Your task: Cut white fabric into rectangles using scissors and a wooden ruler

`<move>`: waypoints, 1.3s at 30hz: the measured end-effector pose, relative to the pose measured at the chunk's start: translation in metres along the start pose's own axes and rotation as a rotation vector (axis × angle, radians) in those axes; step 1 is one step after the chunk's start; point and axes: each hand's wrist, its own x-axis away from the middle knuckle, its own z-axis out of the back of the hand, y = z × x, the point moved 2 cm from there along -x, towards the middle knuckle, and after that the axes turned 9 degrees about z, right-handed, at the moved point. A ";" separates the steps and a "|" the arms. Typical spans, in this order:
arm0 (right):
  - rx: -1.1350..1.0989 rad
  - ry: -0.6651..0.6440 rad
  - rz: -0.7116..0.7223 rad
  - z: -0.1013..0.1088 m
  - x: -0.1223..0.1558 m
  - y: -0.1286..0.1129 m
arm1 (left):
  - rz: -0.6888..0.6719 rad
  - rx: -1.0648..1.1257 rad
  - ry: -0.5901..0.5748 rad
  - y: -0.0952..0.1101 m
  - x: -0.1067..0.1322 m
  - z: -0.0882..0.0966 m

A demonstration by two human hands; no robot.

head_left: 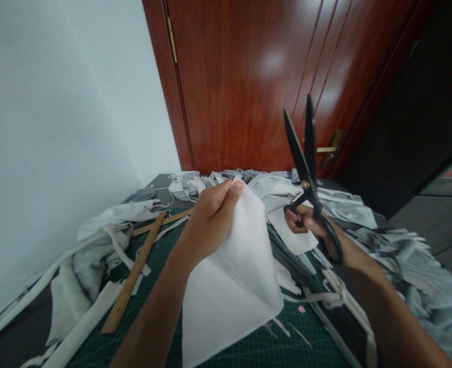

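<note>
1. Bare forearms reach in from below. The left hand [210, 217] pinches the top corner of a white fabric piece [229, 291] between thumb and fingers, above a green cutting mat [249, 347].
2. That fabric hangs over the mat, its long axis running from the pinched corner down toward the person.
3. Above the mat's far right, the right hand [306, 222] grips black tailor's shears [306, 158] by the handles, blades spread and pointing up.
4. A wooden ruler [134, 271] lies along the mat's left side. Grey and white fabric scraps [421, 276] heap beyond and right of the mat, and a reddish wooden door [237, 87] stands past its far edge.
</note>
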 end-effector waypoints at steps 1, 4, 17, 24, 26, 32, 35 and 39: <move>-0.005 -0.014 0.016 0.001 0.000 0.002 | -0.002 -0.008 0.013 0.001 0.001 0.000; 0.114 -0.001 0.112 0.003 -0.001 0.002 | -0.009 -0.032 0.054 0.005 0.002 0.000; 0.776 0.115 0.258 0.014 -0.001 -0.007 | -0.042 0.022 0.029 0.004 0.001 -0.001; 0.854 0.099 0.244 0.019 0.001 -0.013 | -0.051 -0.092 0.019 0.015 0.010 0.005; 0.872 0.097 0.254 0.018 0.002 -0.014 | -0.055 -0.122 0.002 0.018 0.013 0.007; 0.907 0.093 0.306 0.017 0.002 -0.013 | 0.016 -0.147 0.010 0.021 0.016 0.007; 0.905 0.074 0.342 0.017 0.002 -0.013 | 0.045 -0.155 0.057 0.019 0.014 0.006; 0.922 0.084 0.362 0.020 0.003 -0.013 | 0.014 -0.120 0.069 0.019 0.012 0.006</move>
